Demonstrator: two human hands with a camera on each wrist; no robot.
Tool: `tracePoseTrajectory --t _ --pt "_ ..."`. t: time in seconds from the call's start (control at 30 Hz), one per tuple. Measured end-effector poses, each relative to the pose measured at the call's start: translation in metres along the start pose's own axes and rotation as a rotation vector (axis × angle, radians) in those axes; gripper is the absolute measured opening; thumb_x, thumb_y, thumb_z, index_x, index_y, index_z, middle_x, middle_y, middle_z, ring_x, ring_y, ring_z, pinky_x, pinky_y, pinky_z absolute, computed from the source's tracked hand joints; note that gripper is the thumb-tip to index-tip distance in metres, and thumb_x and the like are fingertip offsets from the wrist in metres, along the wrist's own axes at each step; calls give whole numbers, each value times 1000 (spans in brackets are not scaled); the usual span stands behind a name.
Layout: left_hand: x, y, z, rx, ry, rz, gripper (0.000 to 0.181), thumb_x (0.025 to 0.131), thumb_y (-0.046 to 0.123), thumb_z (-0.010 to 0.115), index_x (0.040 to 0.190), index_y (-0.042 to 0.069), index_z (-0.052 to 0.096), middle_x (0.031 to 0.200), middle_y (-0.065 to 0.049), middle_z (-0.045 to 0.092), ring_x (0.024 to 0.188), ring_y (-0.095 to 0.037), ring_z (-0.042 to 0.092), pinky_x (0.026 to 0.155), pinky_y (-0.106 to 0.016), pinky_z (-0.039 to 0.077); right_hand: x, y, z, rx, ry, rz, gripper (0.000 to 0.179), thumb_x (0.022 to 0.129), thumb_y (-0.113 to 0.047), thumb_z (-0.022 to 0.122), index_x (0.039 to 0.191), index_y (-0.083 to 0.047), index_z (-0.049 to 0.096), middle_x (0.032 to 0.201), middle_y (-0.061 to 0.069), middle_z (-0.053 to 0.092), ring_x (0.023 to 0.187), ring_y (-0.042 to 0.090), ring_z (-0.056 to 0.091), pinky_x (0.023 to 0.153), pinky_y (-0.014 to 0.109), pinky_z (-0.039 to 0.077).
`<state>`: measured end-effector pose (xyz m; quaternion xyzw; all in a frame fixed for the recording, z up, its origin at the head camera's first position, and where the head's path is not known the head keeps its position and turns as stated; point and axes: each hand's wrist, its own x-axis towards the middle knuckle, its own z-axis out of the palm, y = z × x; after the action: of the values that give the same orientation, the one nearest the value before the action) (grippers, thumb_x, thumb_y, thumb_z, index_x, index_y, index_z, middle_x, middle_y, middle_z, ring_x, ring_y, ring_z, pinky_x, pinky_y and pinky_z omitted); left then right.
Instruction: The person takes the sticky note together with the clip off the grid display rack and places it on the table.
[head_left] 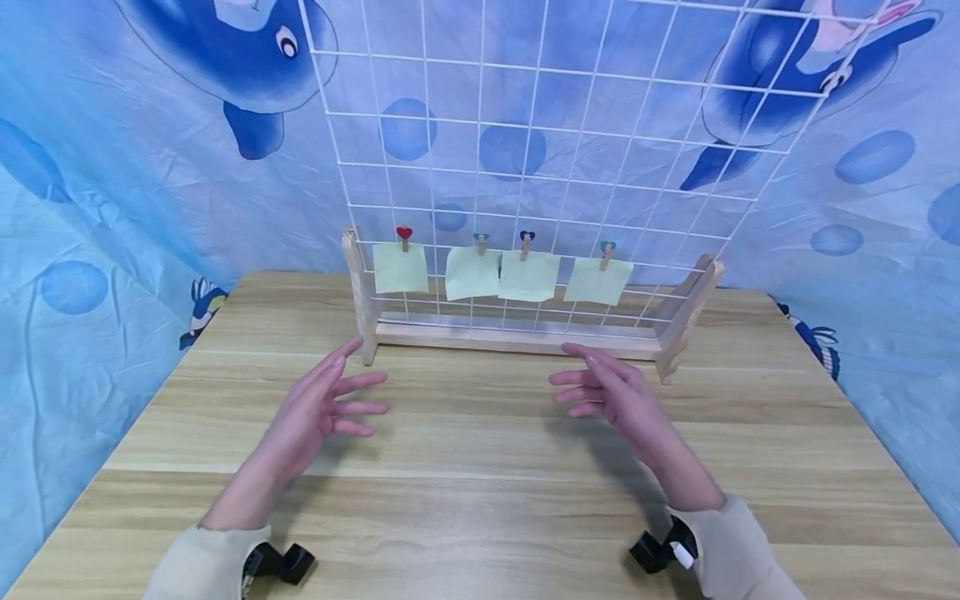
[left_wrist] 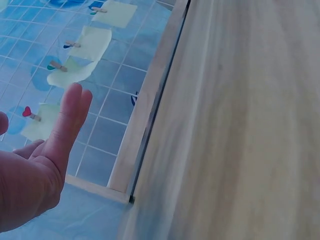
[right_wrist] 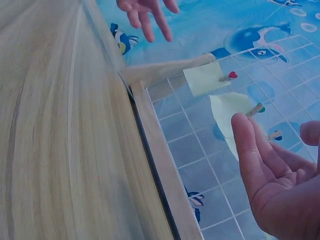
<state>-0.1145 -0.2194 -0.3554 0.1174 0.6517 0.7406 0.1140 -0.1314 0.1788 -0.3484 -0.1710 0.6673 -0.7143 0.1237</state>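
Both hands empty, fingers spread and relaxed, left hand and right hand hovering apart above the bench, just short of the wire grid rack ahead, where four green notes hang already clipped by small pegs; none left unpinned in view.

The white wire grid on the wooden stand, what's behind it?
Behind the wire grid hangs a blue cloth printed with dolphins and bubbles, seen through the mesh. Four pale green notes pegged to the grid cover small patches of it, so what is printed there cannot be seen.
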Motion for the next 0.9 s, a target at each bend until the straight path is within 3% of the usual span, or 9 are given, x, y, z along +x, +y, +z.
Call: tracePoseTrajectory --t 0.4,0.9 --pt "14 3 5 -50 8 -4 52 106 37 32 154 19 21 120 -2 67 93 -30 70 65 -38 60 11 -4 16 -30 13 17 51 104 -34 41 144 -2 39 108 6 71 90 20 70 73 33 60" --pt "29 4 7 -80 45 14 56 105 43 31 151 12 28 117 -7 69 87 -25 72 61 -34 60 31 -8 34 -19 53 50 50 103 -36 43 141 -3 45 110 12 70 87 20 70 74 34 60"
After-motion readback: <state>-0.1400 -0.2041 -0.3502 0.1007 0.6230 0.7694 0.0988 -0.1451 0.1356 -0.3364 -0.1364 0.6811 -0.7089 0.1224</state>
